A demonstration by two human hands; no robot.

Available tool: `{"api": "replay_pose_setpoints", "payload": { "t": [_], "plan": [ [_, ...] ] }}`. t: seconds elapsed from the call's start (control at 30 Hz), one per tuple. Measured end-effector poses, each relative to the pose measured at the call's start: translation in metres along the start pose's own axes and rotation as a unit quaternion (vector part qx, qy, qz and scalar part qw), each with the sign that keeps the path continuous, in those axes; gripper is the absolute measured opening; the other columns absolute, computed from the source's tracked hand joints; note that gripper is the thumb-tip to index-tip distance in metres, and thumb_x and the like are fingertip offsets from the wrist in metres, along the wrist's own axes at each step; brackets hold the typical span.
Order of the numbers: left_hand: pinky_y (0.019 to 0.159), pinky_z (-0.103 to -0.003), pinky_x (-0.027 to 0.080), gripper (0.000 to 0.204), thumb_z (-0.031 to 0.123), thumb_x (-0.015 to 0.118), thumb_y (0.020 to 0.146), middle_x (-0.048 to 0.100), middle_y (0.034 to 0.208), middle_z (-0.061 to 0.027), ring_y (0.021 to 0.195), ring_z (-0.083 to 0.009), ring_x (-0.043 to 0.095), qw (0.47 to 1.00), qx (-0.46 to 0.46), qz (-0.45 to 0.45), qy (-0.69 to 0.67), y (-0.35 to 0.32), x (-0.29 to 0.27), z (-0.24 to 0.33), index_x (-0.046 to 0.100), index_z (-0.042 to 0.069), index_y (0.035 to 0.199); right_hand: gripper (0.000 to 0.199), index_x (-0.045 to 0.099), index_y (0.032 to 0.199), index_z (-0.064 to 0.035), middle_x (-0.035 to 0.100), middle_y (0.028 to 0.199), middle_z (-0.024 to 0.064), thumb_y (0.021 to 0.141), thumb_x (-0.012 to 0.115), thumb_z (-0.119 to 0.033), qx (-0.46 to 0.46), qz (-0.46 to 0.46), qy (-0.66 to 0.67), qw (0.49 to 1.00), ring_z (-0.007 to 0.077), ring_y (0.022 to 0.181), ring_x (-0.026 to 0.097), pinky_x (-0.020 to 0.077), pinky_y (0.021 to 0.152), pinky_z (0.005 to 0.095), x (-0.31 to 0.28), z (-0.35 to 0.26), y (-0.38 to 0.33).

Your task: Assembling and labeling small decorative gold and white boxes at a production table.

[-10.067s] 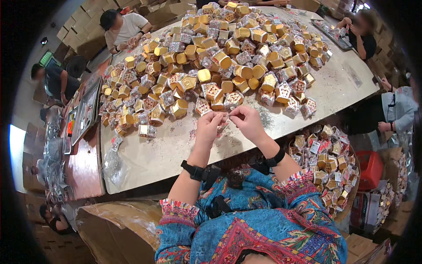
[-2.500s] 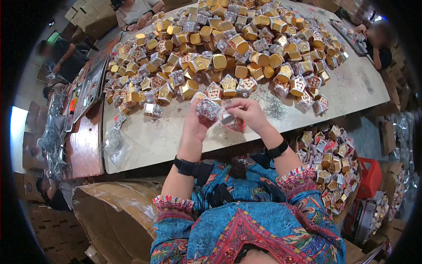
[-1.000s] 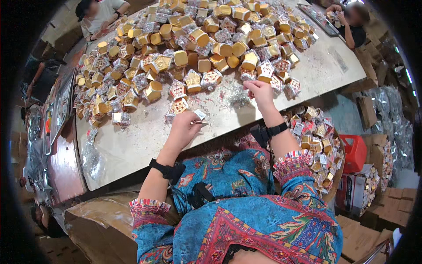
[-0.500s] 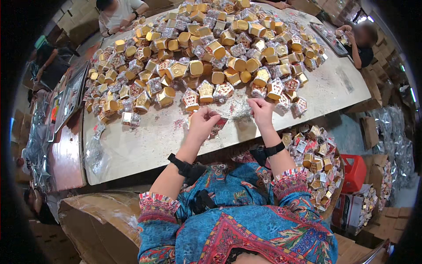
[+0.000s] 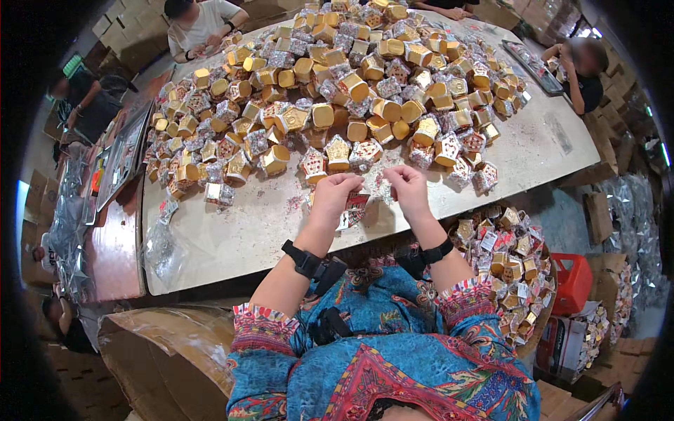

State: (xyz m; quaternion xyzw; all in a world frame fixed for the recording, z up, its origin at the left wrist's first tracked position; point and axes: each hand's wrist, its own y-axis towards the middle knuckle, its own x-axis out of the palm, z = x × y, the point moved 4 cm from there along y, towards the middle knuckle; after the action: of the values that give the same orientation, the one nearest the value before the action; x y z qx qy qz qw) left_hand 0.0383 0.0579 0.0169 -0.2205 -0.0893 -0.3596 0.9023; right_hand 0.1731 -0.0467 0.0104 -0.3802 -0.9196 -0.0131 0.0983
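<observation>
While raised side by side, both hands (image 5: 371,193) pinch a packet (image 5: 353,208).

A packing workshop: a large pale tabletop (image 5: 232,242) carries a heap of small gold and red gift boxes (image 5: 337,91), other people sit round its far edge, and beside it stand brown cartons (image 5: 168,358) and a full basket of boxes (image 5: 509,263).

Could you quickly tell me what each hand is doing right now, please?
Left hand: closed on a red-and-white packet.
Right hand: fingers curled above the table; any grip cannot be told.
</observation>
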Motion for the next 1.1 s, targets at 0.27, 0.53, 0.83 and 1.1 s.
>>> {"api": "replay_pose_setpoints", "payload": {
  "t": [0.27,0.53,0.83,1.1],
  "plan": [
    [0.064,-0.026,0.053,0.018,0.007,0.057,0.086,0.062,0.076,-0.0062,0.069,-0.0130,0.060,0.999,-0.016,-0.042,-0.012,0.000,0.002,-0.001,0.065,-0.002,0.099,0.016,0.066,0.076,-0.0006,0.057,0.061,-0.0019,0.082,0.068,-0.015,-0.031,-0.050,-0.072,0.996,0.0035,0.050,0.047,0.0357,0.045,0.0200,0.020,-0.004,-0.010],
    [0.065,-0.027,0.054,0.022,0.001,0.057,0.083,0.066,0.082,-0.0103,0.072,-0.0149,0.064,0.998,0.005,-0.066,0.016,0.010,-0.011,-0.008,0.064,-0.004,0.104,0.019,0.067,0.077,0.0005,0.059,0.064,0.0010,0.080,0.070,-0.018,-0.015,-0.095,-0.139,0.986,0.0067,0.053,0.050,0.0394,0.049,0.0225,0.017,-0.008,-0.006],
    [0.064,-0.025,0.051,0.020,0.001,0.065,0.077,0.067,0.083,-0.0099,0.072,-0.0139,0.063,0.992,0.049,0.001,0.118,0.000,-0.005,0.004,0.067,-0.006,0.095,0.020,0.066,0.075,0.0024,0.058,0.062,0.0024,0.078,0.069,-0.017,-0.008,-0.149,-0.184,0.972,0.0091,0.055,0.051,0.0402,0.052,0.0261,0.014,-0.011,-0.003],
    [0.065,-0.024,0.051,0.016,0.001,0.064,0.078,0.066,0.078,-0.0084,0.068,-0.0136,0.063,0.998,0.034,0.025,0.039,0.005,-0.011,-0.002,0.065,-0.005,0.093,0.020,0.066,0.075,0.0026,0.059,0.061,0.0037,0.077,0.070,-0.017,-0.013,-0.085,-0.243,0.966,0.0092,0.055,0.050,0.0405,0.052,0.0263,-0.013,-0.003,0.015]
  ]
}}
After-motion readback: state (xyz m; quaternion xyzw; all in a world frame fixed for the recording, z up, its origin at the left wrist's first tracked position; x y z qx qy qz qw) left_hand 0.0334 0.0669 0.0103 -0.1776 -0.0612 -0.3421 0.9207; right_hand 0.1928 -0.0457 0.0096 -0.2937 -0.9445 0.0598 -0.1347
